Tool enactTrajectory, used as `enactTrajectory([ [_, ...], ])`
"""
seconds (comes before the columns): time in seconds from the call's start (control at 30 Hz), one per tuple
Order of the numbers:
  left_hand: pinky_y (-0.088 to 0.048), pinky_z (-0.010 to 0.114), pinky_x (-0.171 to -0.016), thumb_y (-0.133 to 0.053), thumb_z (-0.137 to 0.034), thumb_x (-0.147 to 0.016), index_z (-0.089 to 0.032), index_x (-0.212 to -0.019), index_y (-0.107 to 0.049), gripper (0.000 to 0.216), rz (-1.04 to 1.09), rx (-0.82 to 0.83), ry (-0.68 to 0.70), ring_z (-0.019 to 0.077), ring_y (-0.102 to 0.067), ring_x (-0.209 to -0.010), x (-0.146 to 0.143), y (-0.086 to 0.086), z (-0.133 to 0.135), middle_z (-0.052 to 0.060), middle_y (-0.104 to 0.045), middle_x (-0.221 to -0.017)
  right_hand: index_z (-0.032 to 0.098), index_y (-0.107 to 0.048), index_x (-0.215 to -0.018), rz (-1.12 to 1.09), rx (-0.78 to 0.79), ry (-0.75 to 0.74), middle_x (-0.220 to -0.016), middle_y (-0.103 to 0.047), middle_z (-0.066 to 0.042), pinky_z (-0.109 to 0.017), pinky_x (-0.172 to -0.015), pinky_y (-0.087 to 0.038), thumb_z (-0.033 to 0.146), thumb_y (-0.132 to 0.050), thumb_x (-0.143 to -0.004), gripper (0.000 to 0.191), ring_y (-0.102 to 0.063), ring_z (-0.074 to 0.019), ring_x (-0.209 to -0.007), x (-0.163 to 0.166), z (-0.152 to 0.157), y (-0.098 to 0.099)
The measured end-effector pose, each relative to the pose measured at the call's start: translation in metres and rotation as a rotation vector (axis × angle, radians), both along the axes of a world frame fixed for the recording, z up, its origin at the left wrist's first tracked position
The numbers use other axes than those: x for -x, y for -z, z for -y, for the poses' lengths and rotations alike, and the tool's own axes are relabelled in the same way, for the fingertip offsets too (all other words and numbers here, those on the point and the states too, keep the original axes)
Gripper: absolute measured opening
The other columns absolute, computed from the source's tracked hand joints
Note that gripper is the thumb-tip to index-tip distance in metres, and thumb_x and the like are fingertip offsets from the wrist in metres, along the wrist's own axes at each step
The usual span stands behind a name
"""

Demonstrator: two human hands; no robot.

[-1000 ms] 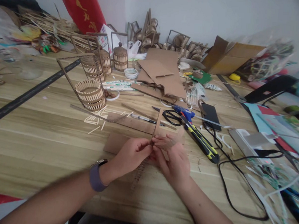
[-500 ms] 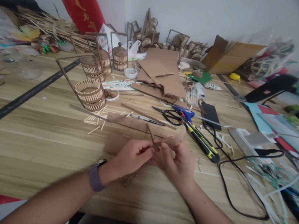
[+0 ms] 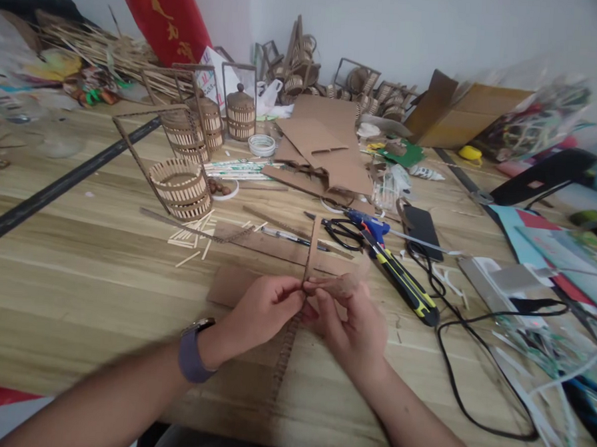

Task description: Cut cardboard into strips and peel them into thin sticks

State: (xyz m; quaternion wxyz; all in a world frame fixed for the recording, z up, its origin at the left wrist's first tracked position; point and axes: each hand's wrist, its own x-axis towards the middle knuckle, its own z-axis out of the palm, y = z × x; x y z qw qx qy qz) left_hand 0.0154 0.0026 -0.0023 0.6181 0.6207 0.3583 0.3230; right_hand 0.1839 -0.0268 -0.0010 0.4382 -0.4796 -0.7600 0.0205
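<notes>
Step in hand, as judged: a narrow corrugated strip (image 3: 311,251) is pinched at mid-length between both hands and worked at that point; it stands nearly upright above the surface (image 3: 75,285), its upper end toward 12 o'clock and its lower end trailing toward 6 o'clock, near the front edge.

Next move, as judged: it calls for a firm pinch from both sides with the fingertips close together, so that the thin strip bends only at the chosen point; the lower end should hang free of the sheet (image 3: 228,283) that lies flat beneath the hands.

Pose and surroundings:

- basket (image 3: 177,187): at 10 o'clock from the hands, well apart; loose sticks (image 3: 192,234) lie just beside it;
- left hand (image 3: 264,312): forearm enters from 7 o'clock; watch (image 3: 192,351) on the wrist; thumb and forefinger are closed on the strip from its left side; the remaining fingers are curled in;
- right hand (image 3: 353,326): forearm enters from 5 o'clock; fingers are closed on the strip at the same point, touching the left fingertips; a blurred brown scrap sits at these fingertips, and whether it is held cannot be told;
- pen (image 3: 285,235) and scissors (image 3: 343,232): at 12 o'clock, near, not touched;
- knife (image 3: 405,286): at 2 o'clock, near the right hand, apart from it;
- cable (image 3: 451,365): at 4 o'clock, looped on the surface.
</notes>
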Motion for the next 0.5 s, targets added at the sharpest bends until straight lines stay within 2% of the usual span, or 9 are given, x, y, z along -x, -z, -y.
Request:
enactTrajectory([
  [0.13, -0.050, 0.025, -0.062, -0.049, -0.023, -0.087, -0.014, -0.074, -0.066, 0.023, -0.072, -0.024, -0.002, 0.0173, -0.066, -0.068, 0.0016, -0.0017, -0.0004, 0.004, -0.070, -0.071, 0.024, -0.063, -0.090, -0.133, 0.161, 0.096, -0.081, -0.074, -0.005, -0.032, -0.064, -0.054, 0.034, -0.055, -0.097, 0.015, -0.071, -0.0197, -0.074, -0.0011, 0.0015, 0.0048],
  [0.23, -0.048, 0.024, -0.060, -0.049, -0.020, -0.084, -0.015, -0.072, -0.064, 0.020, -0.080, -0.015, 0.015, 0.0167, -0.066, -0.065, 0.0020, -0.0011, -0.0018, 0.002, -0.070, -0.068, 0.023, -0.064, -0.091, -0.201, 0.210, 0.119, -0.078, -0.072, -0.004, -0.031, -0.062, -0.054, 0.038, -0.056, -0.096, 0.018, -0.069, -0.0191, -0.070, -0.0020, 0.0015, 0.0087],
  [0.5, -0.050, 0.025, -0.070, -0.054, -0.037, -0.094, -0.015, -0.087, -0.066, 0.026, 0.009, -0.010, 0.012, 0.0183, -0.066, -0.081, -0.0012, 0.0027, -0.0020, 0.005, -0.072, -0.087, 0.026, -0.062, -0.091, -0.057, 0.042, 0.036, -0.085, -0.075, -0.004, -0.034, -0.069, -0.054, 0.025, -0.056, -0.096, 0.008, -0.069, -0.0203, -0.077, -0.0011, 0.0001, 0.0053],
])
